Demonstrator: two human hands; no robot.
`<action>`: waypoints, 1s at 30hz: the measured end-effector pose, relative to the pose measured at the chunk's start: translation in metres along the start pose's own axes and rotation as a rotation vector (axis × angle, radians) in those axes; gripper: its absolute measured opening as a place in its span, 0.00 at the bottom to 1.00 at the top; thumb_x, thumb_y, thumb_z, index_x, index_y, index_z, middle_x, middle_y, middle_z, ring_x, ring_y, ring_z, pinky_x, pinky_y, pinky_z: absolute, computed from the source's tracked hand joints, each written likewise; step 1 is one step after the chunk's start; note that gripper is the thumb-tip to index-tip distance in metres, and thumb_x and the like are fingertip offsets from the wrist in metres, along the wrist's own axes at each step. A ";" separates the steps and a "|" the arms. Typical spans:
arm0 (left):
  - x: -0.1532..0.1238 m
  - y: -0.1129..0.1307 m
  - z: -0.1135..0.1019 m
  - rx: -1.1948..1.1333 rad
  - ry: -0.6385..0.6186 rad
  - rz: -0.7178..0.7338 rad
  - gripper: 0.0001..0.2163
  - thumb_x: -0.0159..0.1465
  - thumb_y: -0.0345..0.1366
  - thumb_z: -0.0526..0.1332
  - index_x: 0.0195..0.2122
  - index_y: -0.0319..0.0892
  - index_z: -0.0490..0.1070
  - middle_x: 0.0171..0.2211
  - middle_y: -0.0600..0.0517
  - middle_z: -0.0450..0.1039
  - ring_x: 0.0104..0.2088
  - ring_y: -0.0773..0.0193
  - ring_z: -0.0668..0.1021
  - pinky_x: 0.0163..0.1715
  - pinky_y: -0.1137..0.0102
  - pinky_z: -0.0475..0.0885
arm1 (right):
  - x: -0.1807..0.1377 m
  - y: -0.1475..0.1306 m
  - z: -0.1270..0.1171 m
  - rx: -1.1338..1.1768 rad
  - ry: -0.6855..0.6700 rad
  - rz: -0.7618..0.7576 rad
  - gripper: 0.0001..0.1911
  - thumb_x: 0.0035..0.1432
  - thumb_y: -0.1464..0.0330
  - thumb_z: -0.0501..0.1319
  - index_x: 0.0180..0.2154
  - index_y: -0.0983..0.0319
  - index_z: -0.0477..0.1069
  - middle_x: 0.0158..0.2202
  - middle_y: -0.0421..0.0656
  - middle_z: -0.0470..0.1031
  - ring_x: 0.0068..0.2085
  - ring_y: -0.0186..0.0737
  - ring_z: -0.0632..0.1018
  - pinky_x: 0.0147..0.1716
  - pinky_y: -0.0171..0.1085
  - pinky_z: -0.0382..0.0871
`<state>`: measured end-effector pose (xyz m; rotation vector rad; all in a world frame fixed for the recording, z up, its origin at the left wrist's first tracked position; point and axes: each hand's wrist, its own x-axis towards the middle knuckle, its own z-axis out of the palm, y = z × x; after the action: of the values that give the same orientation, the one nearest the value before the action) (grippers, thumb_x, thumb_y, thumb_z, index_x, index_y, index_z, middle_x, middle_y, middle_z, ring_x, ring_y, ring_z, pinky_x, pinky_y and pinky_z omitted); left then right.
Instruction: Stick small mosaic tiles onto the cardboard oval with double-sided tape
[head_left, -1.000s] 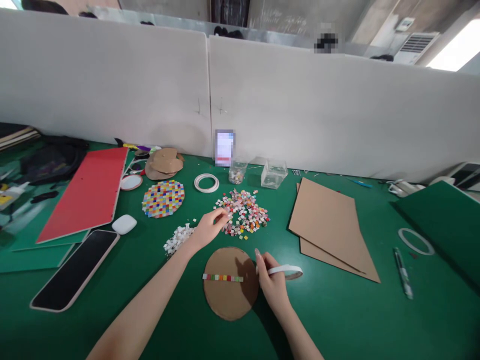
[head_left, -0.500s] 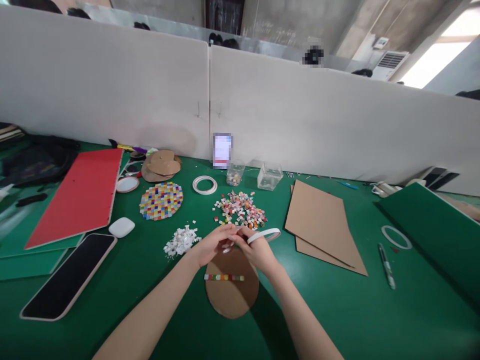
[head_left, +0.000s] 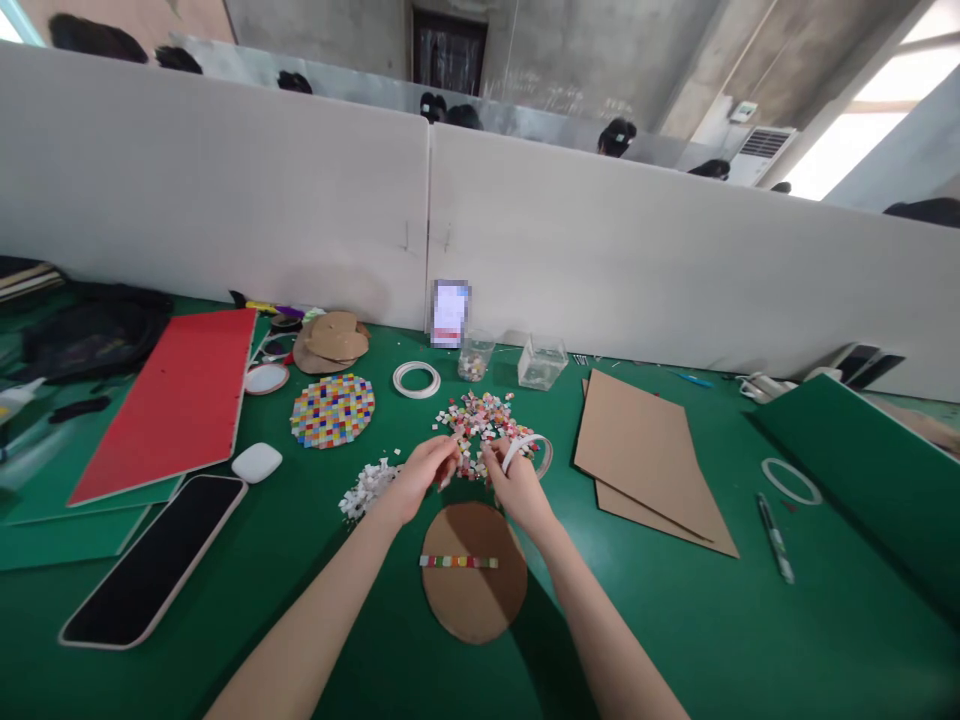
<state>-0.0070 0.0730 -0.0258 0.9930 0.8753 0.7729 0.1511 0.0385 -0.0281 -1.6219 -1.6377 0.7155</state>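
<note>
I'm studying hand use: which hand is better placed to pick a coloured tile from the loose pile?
Probably the left hand. Like the right hand, it is beside the coloured tiles, but the right also carries a white ring. Whether the left pinches something small is unclear.

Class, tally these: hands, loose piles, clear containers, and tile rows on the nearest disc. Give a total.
Hands: 2 (left hand, right hand)
Loose piles: 2 (coloured pile, white pile)
Clear containers: 2 (cup, box)
Tile rows: 1
Total: 7
</note>
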 end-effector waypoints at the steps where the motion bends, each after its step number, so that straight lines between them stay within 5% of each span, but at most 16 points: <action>1: 0.001 0.002 -0.004 0.036 0.036 0.027 0.17 0.57 0.50 0.59 0.24 0.39 0.63 0.19 0.58 0.60 0.18 0.73 0.62 0.17 0.77 0.56 | 0.003 0.003 0.000 -0.006 0.036 0.030 0.12 0.61 0.63 0.49 0.32 0.61 0.67 0.19 0.39 0.68 0.23 0.41 0.72 0.24 0.34 0.60; 5: 0.002 0.005 -0.015 0.173 0.121 0.093 0.16 0.57 0.49 0.60 0.27 0.39 0.65 0.23 0.56 0.66 0.19 0.73 0.65 0.18 0.76 0.59 | 0.008 0.013 -0.002 0.003 0.136 0.097 0.15 0.56 0.63 0.56 0.43 0.65 0.69 0.27 0.47 0.75 0.29 0.45 0.76 0.28 0.36 0.62; 9: 0.002 0.005 -0.017 0.278 0.169 0.156 0.18 0.61 0.51 0.53 0.24 0.40 0.62 0.17 0.59 0.58 0.17 0.72 0.62 0.17 0.76 0.57 | 0.004 0.014 -0.003 0.100 0.165 0.127 0.20 0.57 0.59 0.55 0.47 0.64 0.69 0.21 0.42 0.72 0.23 0.43 0.74 0.23 0.35 0.62; 17: -0.020 -0.002 0.014 0.504 0.109 0.258 0.17 0.65 0.46 0.48 0.22 0.42 0.59 0.17 0.59 0.56 0.18 0.70 0.63 0.21 0.74 0.58 | -0.020 -0.001 0.009 0.447 0.113 0.229 0.30 0.55 0.44 0.48 0.18 0.61 0.63 0.09 0.34 0.55 0.10 0.30 0.59 0.10 0.31 0.51; 20: -0.025 -0.006 0.016 0.567 0.148 0.277 0.17 0.65 0.45 0.48 0.23 0.42 0.60 0.17 0.58 0.58 0.19 0.69 0.63 0.22 0.74 0.57 | -0.028 -0.001 0.014 0.519 0.126 0.256 0.29 0.52 0.43 0.51 0.18 0.61 0.62 0.10 0.32 0.53 0.11 0.28 0.57 0.10 0.30 0.50; 25: -0.020 0.001 -0.010 0.638 0.272 0.270 0.18 0.63 0.47 0.52 0.19 0.42 0.58 0.14 0.59 0.53 0.17 0.69 0.61 0.21 0.73 0.54 | -0.031 0.012 0.008 0.561 0.203 0.255 0.24 0.49 0.47 0.59 0.28 0.63 0.67 0.14 0.31 0.55 0.15 0.28 0.57 0.13 0.29 0.50; 30: -0.023 0.006 -0.007 0.600 0.100 0.193 0.18 0.62 0.48 0.53 0.20 0.42 0.61 0.12 0.59 0.56 0.15 0.69 0.64 0.20 0.74 0.58 | -0.036 0.013 0.011 0.638 0.175 0.289 0.24 0.50 0.47 0.57 0.25 0.62 0.64 0.12 0.31 0.55 0.13 0.28 0.58 0.12 0.29 0.52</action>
<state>-0.0241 0.0574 -0.0163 1.5955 1.1425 0.7397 0.1486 0.0041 -0.0485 -1.3993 -0.9192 1.0768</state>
